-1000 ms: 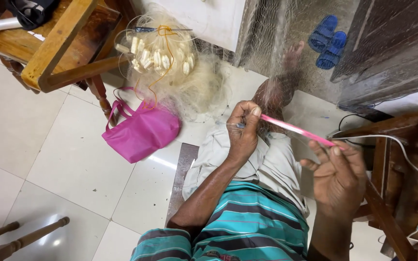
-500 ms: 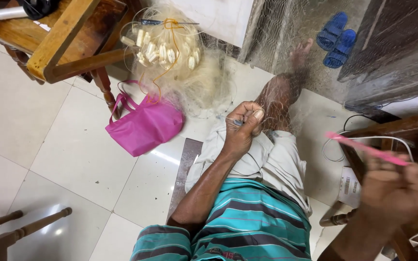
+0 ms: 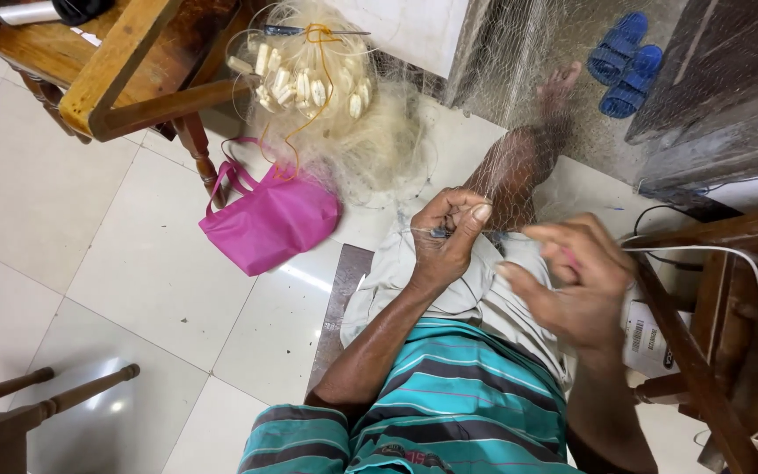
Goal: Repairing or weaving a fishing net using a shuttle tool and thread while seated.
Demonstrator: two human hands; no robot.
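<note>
While the left hand (image 3: pixel 446 235) pinches the net (image 3: pixel 519 132) above the lap, the right hand (image 3: pixel 572 281), back from its outward pull, closes blurrily around a pink needle (image 3: pixel 569 258), tightening another knot.

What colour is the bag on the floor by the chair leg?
Bright pink. The bag shows best, and only, in the head view.

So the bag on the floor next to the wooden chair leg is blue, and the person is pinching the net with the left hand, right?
Not quite. The bag is pink, not blue; the blue things are the sandals farther off. The head view shows it lying on the floor beside the wooden chair leg. The left hand does pinch the net.
</note>
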